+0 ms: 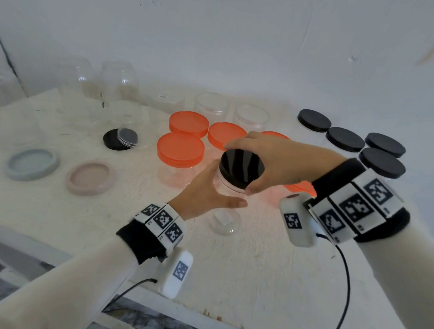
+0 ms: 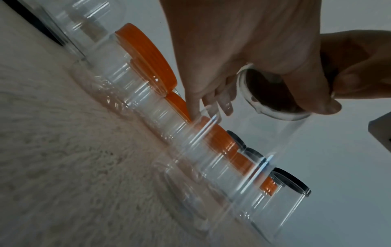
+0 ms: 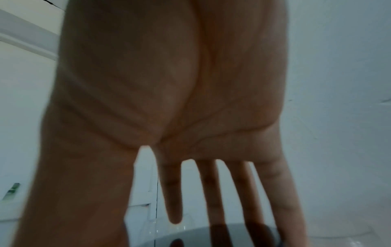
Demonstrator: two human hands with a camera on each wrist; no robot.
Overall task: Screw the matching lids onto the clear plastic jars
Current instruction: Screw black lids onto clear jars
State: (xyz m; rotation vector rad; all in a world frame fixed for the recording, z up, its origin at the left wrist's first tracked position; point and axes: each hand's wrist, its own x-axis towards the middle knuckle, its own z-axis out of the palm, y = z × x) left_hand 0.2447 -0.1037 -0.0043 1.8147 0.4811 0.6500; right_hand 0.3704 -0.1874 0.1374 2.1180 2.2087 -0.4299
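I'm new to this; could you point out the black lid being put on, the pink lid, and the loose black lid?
black lid (image 1: 241, 167), head view, glossy top.
pink lid (image 1: 90, 177), head view, inner recess.
loose black lid (image 1: 111, 141), head view, left edge.

We've got both arms reaching fwd over the table, sleeves pale, black cuffs w/ marker bands at each wrist. Our left hand (image 1: 203, 189) sits low, palm turned inward, fingers (image 2: 224, 103) and thumb curved round the side of the jar (image 1: 228, 191). Our right hand (image 1: 271, 161) comes over from above, wrist raised, thumb near side and fingers (image 3: 213, 192) far side, spread and pinching the rim of the black lid (image 1: 240, 167).
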